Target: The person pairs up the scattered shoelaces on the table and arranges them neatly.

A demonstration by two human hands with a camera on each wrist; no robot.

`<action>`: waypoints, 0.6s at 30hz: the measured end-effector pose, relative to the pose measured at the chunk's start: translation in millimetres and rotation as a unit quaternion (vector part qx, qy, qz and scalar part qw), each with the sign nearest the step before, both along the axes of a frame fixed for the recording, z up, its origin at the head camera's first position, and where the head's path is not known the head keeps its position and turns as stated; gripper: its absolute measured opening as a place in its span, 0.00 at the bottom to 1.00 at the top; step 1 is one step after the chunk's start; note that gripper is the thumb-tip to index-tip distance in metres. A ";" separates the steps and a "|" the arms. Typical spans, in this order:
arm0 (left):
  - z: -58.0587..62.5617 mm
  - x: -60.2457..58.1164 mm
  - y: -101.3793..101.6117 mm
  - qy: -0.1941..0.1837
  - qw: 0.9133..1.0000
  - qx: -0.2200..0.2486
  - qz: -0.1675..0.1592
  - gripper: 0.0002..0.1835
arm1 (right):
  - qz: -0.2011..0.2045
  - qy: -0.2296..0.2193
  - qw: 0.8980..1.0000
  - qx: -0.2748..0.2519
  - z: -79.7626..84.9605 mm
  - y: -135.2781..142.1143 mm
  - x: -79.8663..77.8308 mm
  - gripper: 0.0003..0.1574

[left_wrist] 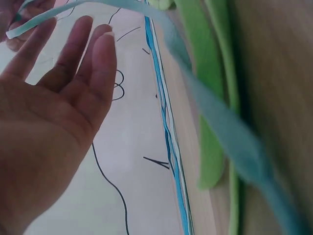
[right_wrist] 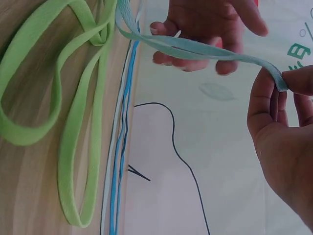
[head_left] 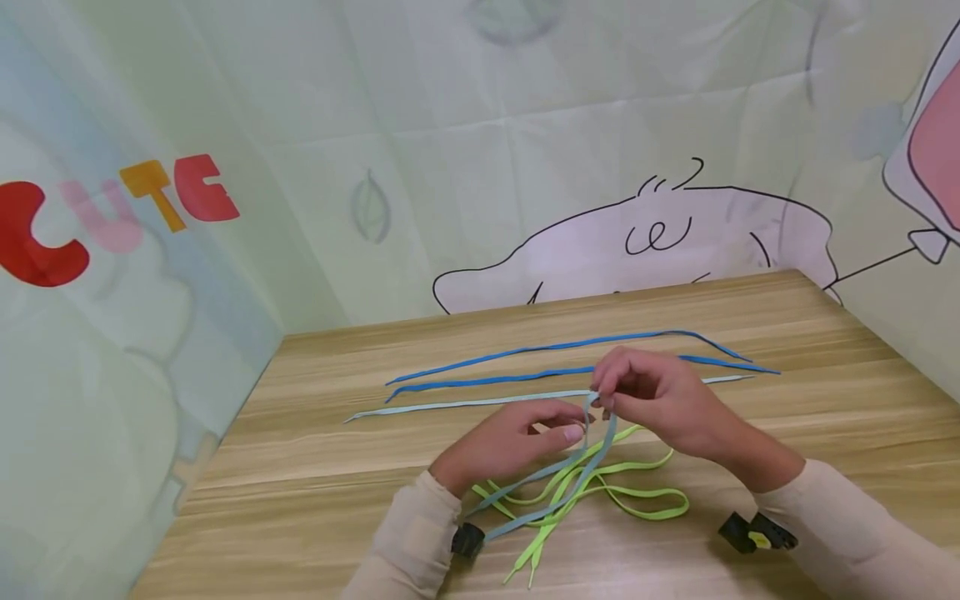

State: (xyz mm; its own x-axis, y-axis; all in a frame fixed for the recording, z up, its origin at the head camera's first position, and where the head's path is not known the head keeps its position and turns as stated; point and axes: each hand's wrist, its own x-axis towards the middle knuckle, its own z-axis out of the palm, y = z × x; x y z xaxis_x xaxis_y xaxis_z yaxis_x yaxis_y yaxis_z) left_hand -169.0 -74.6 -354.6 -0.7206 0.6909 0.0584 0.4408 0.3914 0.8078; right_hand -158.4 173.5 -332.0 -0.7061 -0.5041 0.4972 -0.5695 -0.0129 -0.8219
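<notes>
My right hand [head_left: 652,400] pinches a pale blue shoelace [right_wrist: 195,49] near one end, between thumb and fingertips, raised above the table. From there two strands hang down and run toward my left forearm. Beside the hanging strands is my left hand [head_left: 517,437], palm inward, its fingers loosely extended and gripping nothing. The left wrist view shows the lace passing across by those fingertips. Under both hands lies a loose, looped pile of lime-green shoelaces [head_left: 656,515], with the pale blue strands crossing over it.
Beyond the hands, another pale blue shoelace [head_left: 465,403] lies stretched out on the wooden table [head_left: 300,483]. Behind it are two darker blue shoelaces, a nearer one [head_left: 487,381] and a farther one [head_left: 555,346]. A printed cloth backdrop [head_left: 322,167] rises along the table's far and left edges.
</notes>
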 end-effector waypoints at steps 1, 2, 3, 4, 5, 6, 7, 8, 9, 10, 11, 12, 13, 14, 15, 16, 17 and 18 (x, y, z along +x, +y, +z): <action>-0.5 0.2 0.7 0.004 1.000 0.007 -0.004 0.18 | 0.003 -0.001 1.000 -0.002 -0.3 -0.3 -0.2 0.11; -0.9 0.6 1.4 0.007 1.000 0.013 -0.007 0.18 | 0.006 -0.002 1.000 -0.003 -0.7 -0.5 -0.5 0.10; -1.0 0.9 2.0 0.008 1.000 0.019 -0.009 0.17 | 0.009 -0.003 1.000 -0.005 -1.1 -0.8 -0.9 0.10; -1.6 1.2 2.9 0.005 1.000 0.025 -0.012 0.16 | 0.012 -0.006 1.000 -0.006 -1.6 -0.8 -1.0 0.10; -2.2 1.5 3.6 -0.001 0.999 0.033 -0.015 0.15 | 0.016 -0.007 1.000 -0.008 -2.0 -0.8 -1.0 0.10; -2.7 1.7 4.5 -0.007 0.999 0.041 -0.020 0.14 | 0.019 -0.008 1.000 -0.009 -2.3 -0.6 -1.2 0.10; -3.1 1.9 5.2 -0.012 0.998 0.049 -0.025 0.13 | 0.020 -0.008 1.000 -0.009 -2.6 -0.5 -1.4 0.10; -3.3 2.2 5.9 -0.017 0.998 0.056 -0.028 0.11 | 0.021 -0.008 1.000 -0.008 -2.7 -0.4 -1.6 0.10; -3.5 2.5 6.6 -0.020 0.997 0.062 -0.031 0.10 | 0.022 -0.008 1.000 -0.008 -3.0 -0.2 -1.8 0.10; -3.7 2.8 7.1 -0.022 0.997 0.064 -0.032 0.09 | 0.023 -0.008 1.000 -0.008 -3.2 0.0 -2.1 0.10; -3.8 3.2 7.6 -0.023 0.997 0.066 -0.031 0.08 | 0.025 -0.009 1.000 -0.008 -3.4 0.2 -2.4 0.10; -3.8 3.5 7.7 -0.021 0.997 0.064 -0.029 0.08 | 0.026 -0.010 1.000 -0.008 -3.6 0.4 -2.7 0.10; -3.7 3.7 7.5 -0.018 0.998 0.060 -0.024 0.08 | 0.027 -0.012 1.000 -0.009 -3.7 0.6 -3.0 0.09; -3.4 3.8 7.1 -0.014 0.998 0.056 -0.017 0.08 | 0.027 -0.015 0.999 -0.010 -3.7 0.9 -3.2 0.09; -3.2 3.7 6.5 -0.013 0.998 0.053 -0.010 0.07 | 0.025 -0.019 0.999 -0.010 -3.6 1.1 -3.5 0.09; -2.8 3.5 5.8 -0.013 0.999 0.052 -0.002 0.07 | 0.023 -0.023 0.999 -0.009 -3.5 1.4 -3.8 0.08; -2.3 3.3 5.0 -0.016 0.998 0.054 0.004 0.07 | 0.020 -0.027 0.999 -0.009 -3.4 1.7 -4.0 0.08; -1.8 2.8 3.9 -0.018 0.998 0.059 0.010 0.07 | 0.018 -0.031 0.999 -0.009 -3.2 1.9 -4.4 0.08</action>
State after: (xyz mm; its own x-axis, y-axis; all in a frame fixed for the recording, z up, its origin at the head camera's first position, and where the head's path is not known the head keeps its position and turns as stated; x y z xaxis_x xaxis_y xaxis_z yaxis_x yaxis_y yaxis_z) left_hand -166.2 -70.7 -356.5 -0.7368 0.6668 0.1118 0.4041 0.3017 0.8635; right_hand -162.8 175.4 -335.2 -0.7175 -0.5212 0.4621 -0.5159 -0.0481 -0.8553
